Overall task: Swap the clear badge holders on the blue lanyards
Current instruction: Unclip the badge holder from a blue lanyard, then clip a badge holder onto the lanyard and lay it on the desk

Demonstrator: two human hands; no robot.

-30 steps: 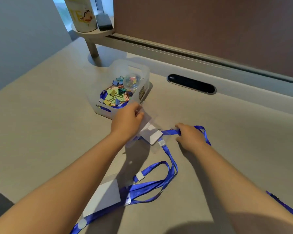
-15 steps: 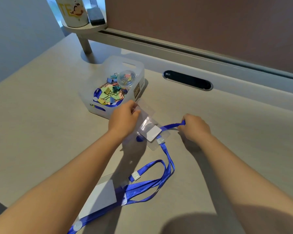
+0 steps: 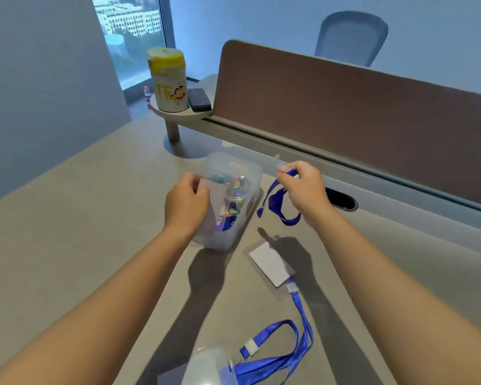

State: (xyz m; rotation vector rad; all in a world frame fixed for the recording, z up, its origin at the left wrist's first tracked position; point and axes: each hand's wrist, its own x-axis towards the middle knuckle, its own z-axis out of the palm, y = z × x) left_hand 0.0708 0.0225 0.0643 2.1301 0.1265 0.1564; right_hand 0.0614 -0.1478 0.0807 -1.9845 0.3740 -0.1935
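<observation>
The grey desk (image 3: 95, 232) filled most of the view, with a brown divider panel (image 3: 345, 112) along its far edge and a pale office chair (image 3: 350, 37) behind that. A small round shelf (image 3: 178, 113) at the panel's left end carried a yellow-lidded canister (image 3: 168, 79) and a dark case (image 3: 199, 99) just beside it.

Near the middle of the desk sat a translucent plastic bin (image 3: 233, 218) holding coloured clips. The left hand (image 3: 186, 207) was raised in front of the bin, its fingers and thumb pinched on the edge of a clear badge holder (image 3: 215, 207), which hung tilted over the bin (whether it touched the rim could not be told). The right hand (image 3: 303, 187) was up to the right of the bin, closed in a pinch on the end of a blue lanyard (image 3: 278, 201), whose loop dangled below the fingers; a small clear strap end stuck out above the thumb.

On the desk between the two forearms lay a second clear badge holder (image 3: 271, 263) with a white card inside, flat and tilted, its clip joined to a second blue lanyard (image 3: 295, 343) that ran toward the near edge and folded into loops. At the bottom edge a blurred, pale rounded object (image 3: 206, 368) lay against those loops, too indistinct to identify.
</observation>
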